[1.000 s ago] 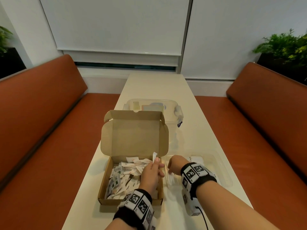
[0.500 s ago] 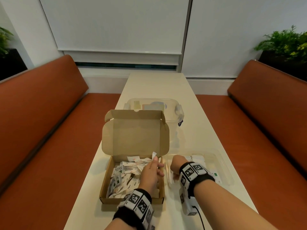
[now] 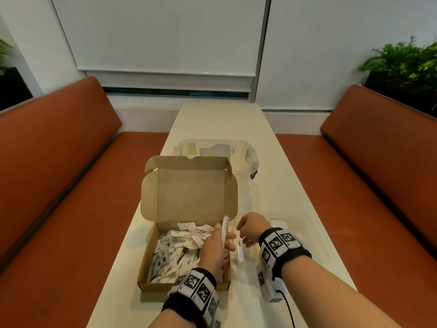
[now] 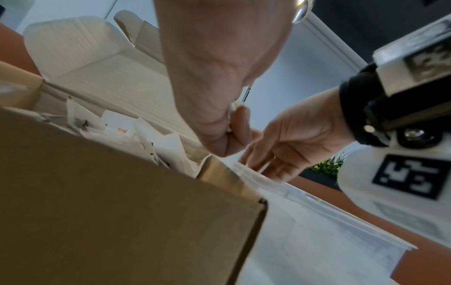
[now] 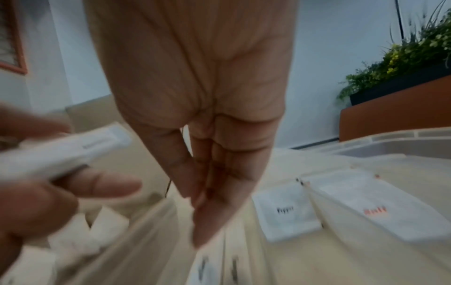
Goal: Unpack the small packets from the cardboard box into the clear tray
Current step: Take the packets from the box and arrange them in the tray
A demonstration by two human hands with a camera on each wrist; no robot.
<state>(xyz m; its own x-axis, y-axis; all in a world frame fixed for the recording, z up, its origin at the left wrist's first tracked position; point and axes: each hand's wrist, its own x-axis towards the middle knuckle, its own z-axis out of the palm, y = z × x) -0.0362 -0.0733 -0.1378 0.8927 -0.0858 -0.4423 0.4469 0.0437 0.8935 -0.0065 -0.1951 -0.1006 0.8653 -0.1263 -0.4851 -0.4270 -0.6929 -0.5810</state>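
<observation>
Since a second ago the left hand has carried its pinched stick packet rightward over the cardboard box wall, towards the right hand. Only the right wrist view shows that hand's fingers straight, together and empty above flat packets in the clear tray.

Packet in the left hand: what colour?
White, with small dark print; the packet shows best in the right wrist view.
</observation>
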